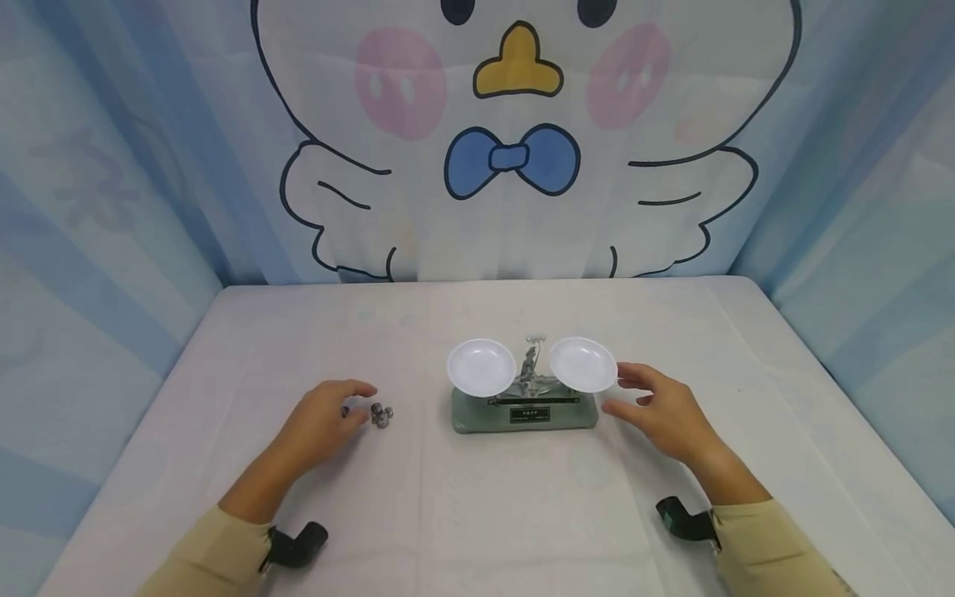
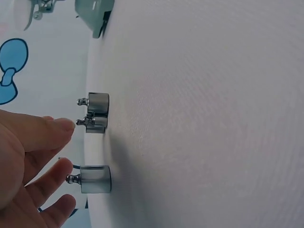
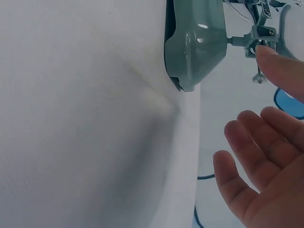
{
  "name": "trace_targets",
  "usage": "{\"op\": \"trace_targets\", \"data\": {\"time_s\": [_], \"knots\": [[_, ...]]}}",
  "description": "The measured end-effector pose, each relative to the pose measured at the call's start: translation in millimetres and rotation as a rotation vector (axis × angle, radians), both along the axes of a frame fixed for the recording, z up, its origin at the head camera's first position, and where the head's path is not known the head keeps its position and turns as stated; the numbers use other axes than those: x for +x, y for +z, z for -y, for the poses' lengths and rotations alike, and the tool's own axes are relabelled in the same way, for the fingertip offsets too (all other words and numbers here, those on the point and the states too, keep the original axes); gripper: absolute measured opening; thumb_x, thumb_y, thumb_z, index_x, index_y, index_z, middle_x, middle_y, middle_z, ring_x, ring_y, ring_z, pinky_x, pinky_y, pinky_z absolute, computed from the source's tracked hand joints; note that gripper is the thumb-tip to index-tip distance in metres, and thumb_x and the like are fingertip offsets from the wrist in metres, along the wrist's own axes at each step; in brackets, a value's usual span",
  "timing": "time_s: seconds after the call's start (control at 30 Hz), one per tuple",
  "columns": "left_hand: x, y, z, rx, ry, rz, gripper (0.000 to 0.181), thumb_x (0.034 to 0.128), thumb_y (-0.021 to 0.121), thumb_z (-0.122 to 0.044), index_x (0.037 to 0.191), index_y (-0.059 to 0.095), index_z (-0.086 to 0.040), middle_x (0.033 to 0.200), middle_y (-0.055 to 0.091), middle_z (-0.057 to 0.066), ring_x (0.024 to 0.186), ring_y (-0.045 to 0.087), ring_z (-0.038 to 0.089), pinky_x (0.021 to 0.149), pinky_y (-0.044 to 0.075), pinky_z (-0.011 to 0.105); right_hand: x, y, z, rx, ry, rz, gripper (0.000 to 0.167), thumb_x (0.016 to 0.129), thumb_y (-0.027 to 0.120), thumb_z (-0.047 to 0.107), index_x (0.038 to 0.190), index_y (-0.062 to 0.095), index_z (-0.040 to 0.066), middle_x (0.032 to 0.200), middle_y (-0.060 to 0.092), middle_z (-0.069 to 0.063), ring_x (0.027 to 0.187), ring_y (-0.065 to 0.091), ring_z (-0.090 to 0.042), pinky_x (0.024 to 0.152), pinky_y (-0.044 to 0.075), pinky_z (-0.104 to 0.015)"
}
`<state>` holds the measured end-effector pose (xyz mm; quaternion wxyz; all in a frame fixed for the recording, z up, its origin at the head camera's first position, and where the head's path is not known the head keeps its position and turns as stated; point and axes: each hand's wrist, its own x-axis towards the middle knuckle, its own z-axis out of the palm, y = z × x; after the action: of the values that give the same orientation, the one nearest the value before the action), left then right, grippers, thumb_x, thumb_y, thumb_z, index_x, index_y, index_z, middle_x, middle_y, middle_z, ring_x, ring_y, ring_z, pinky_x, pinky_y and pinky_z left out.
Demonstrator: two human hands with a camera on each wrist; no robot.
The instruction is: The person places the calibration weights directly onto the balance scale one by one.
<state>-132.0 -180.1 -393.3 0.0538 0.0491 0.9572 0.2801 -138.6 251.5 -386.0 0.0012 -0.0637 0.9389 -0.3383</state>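
Can see a left hand (image 1: 321, 423) partly open, with fingers softly bent and a gap between thumb and fingers. Can spot one lone metal weight (image 2: 95, 179) upright on the white counter (image 1: 477, 514), knob up, right by those fingers. Cannot tell whether just touching or a tiny bit apart; no sign of a grip on it.

Just to the right of that hand, a little bunch of metal weights (image 1: 383, 419), close together, also with knobs up. Much nearer to the left hand than to the right hand (image 1: 667, 414).

Farther to the right, a green balance scale (image 1: 485, 416), with its long side running left to right, from the weights' side toward the right hand. Up on top, two round white pans: a left pan (image 1: 481, 367) and a right pan (image 1: 583, 365). From the bunch, a shorter way to the left pan than to the right one. At the right end of the scale, the right hand wide open, thumb well away from fingers, with hold of nothing. Cannot tell whether touching the right pan's rim or just beside it.
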Motion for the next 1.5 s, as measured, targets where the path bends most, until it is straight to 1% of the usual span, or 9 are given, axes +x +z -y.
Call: {"op": "trace_targets", "data": {"time_s": [0.1, 0.27, 0.4, 0.47, 0.73, 0.93, 1.1, 1.33, 1.5], "knots": [[-0.8, -1.3, -1.0, -0.001, 0.004, 0.003, 0.031, 0.0928, 0.068, -0.003, 0.123, 0.067, -0.003, 0.128, 0.063, 0.018, 0.126, 0.052, 0.039, 0.103, 0.042, 0.055, -1.1, -1.8, 2.6, 0.009, -0.003, -0.01, 0.055, 0.089, 0.077, 0.026, 0.133, 0.058, -0.002, 0.125, 0.064, -0.021, 0.112, 0.06, -0.037, 0.09, 0.053, -0.051], [-3.2, -5.7, -0.2, 0.003, -0.011, -0.037, 0.027, 0.0916, 0.067, -0.001, 0.118, 0.069, -0.002, 0.121, 0.066, 0.017, 0.122, 0.055, 0.039, 0.101, 0.043, 0.055, -2.5, -5.5, 5.2, 0.016, 0.014, -0.014, 0.044, 0.088, 0.078, 0.023, 0.122, 0.066, -0.002, 0.116, 0.068, -0.019, 0.106, 0.063, -0.036, 0.086, 0.055, -0.049], [-4.9, -10.5, 0.3, 0.001, -0.022, -0.071, 0.024, 0.0916, 0.066, -0.001, 0.115, 0.07, -0.002, 0.117, 0.068, 0.016, 0.121, 0.056, 0.039, 0.1, 0.044, 0.054, -3.4, -8.8, 6.4, 0.012, 0.026, -0.002, 0.041, 0.088, 0.078, 0.023, 0.118, 0.068, -0.001, 0.111, 0.07, -0.016, 0.105, 0.064, -0.036, 0.085, 0.055, -0.049], [-5.5, -11.9, 0.1, -0.003, -0.02, -0.076, 0.023, 0.0917, 0.066, -0.001, 0.115, 0.07, -0.002, 0.117, 0.068, 0.016, 0.12, 0.057, 0.039, 0.099, 0.045, 0.054, -4.0, -10.2, 6.4, 0.012, 0.032, 0.006, 0.04, 0.087, 0.078, 0.023, 0.118, 0.068, -0.001, 0.11, 0.07, -0.015, 0.105, 0.064, -0.036, 0.085, 0.055, -0.049], [-8.3, -10.8, -0.3, -0.004, -0.024, -0.042, 0.021, 0.0908, 0.068, 0.002, 0.111, 0.071, -0.003, 0.115, 0.069, 0.014, 0.12, 0.058, 0.038, 0.1, 0.045, 0.052, -4.8, -10.0, 8.8, 0.051, 0.047, 0.066, 0.042, 0.088, 0.077, 0.028, 0.118, 0.069, -0.001, 0.113, 0.07, -0.02, 0.105, 0.066, -0.042, 0.085, 0.054, -0.054], [-11.1, -11.3, -0.6, 0.002, -0.038, -0.021, 0.022, 0.0893, 0.067, 0.005, 0.109, 0.072, -0.003, 0.114, 0.07, 0.013, 0.119, 0.059, 0.036, 0.101, 0.045, 0.051, -5.2, -11.4, 12.8, 0.042, 0.051, 0.091, 0.044, 0.088, 0.078, 0.027, 0.119, 0.068, -0.003, 0.112, 0.07, -0.02, 0.106, 0.066, -0.041, 0.085, 0.055, -0.052], [-13.4, -13.6, 0.0, -0.007, -0.05, -0.015, 0.022, 0.0895, 0.067, 0.005, 0.109, 0.073, -0.003, 0.114, 0.071, 0.013, 0.119, 0.06, 0.036, 0.1, 0.045, 0.051, -5.8, -13.8, 14.8, 0.044, 0.062, 0.09, 0.043, 0.087, 0.078, 0.023, 0.119, 0.067, -0.005, 0.112, 0.071, -0.02, 0.105, 0.067, -0.04, 0.084, 0.055, -0.051], [-15.5, -14.8, 0.6, -0.04, -0.083, 0.026, 0.025, 0.0921, 0.065, 0.003, 0.114, 0.074, -0.005, 0.119, 0.069, 0.012, 0.121, 0.058, 0.036, 0.102, 0.043, 0.052, -5.3, -15.5, 16.1, 0.043, 0.066, 0.079, 0.041, 0.088, 0.077, 0.019, 0.119, 0.067, -0.006, 0.11, 0.071, -0.02, 0.103, 0.067, -0.04, 0.082, 0.056, -0.05], [-16.2, -14.6, 1.5, -0.035, -0.092, 0.028, 0.024, 0.0925, 0.065, 0.002, 0.114, 0.073, -0.005, 0.119, 0.07, 0.012, 0.121, 0.058, 0.036, 0.102, 0.043, 0.052, -5.4, -16.3, 16.7, 0.041, 0.066, 0.069, 0.04, 0.087, 0.077, 0.017, 0.118, 0.067, -0.006, 0.109, 0.071, -0.021, 0.102, 0.067, -0.04, 0.081, 0.056, -0.05]]}}
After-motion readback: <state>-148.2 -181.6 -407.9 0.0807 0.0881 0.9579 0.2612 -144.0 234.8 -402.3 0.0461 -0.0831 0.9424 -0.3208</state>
